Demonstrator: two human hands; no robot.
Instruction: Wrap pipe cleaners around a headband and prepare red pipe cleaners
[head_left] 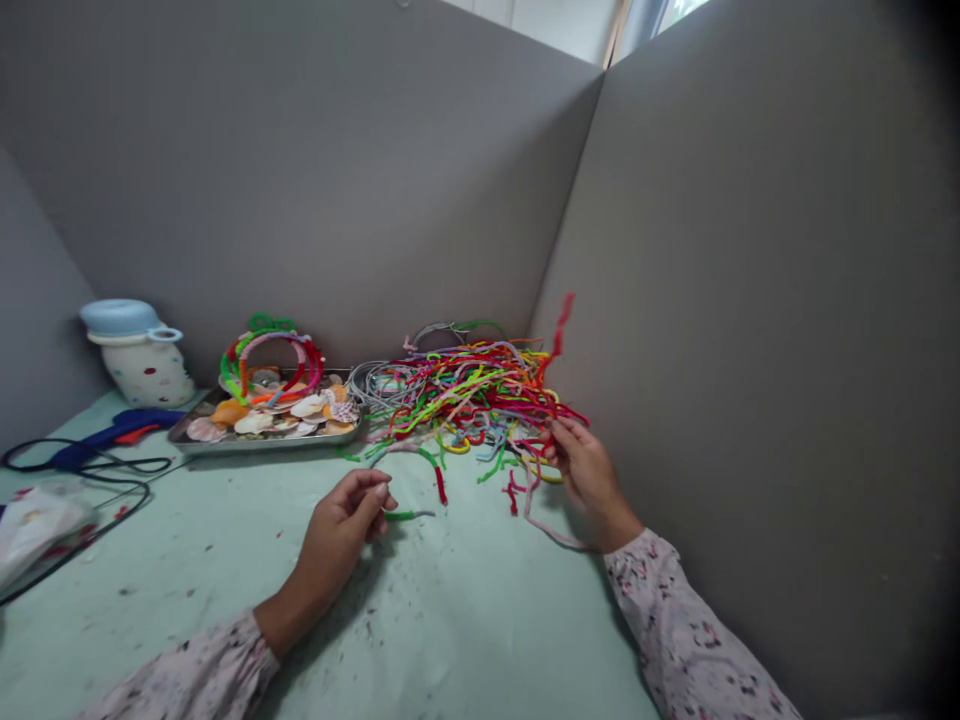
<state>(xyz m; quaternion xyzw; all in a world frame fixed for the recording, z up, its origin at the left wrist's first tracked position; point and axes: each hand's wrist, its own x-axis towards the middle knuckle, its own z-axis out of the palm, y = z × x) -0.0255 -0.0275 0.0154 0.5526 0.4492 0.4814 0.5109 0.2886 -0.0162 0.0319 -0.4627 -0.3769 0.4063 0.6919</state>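
Note:
My left hand (pixel 349 520) is closed in a pinch on a curved wire partly wrapped in pipe cleaner. Pink, green and red stretches show on the wire's arc (pixel 431 462), and a bare grey tip sticks out past the fingers. At the right edge of a tangled pile of colourful pipe cleaners (pixel 472 385), my right hand (pixel 589 475) pinches a red pipe cleaner (pixel 562 325). Its far end seems to rise above the pile; the part near the fingers blends with other red strands. A pale pink pipe cleaner (pixel 551 533) trails on the table below this hand.
A metal tray (pixel 270 446) holds seashells (pixel 259 422) and several colourful pipe-cleaner rings (pixel 271 350). Left of it are a white jar with a blue lid (pixel 142 350), a blue tool (pixel 112 432) with a black cord, and a plastic bag (pixel 41 525). Grey panels enclose the table.

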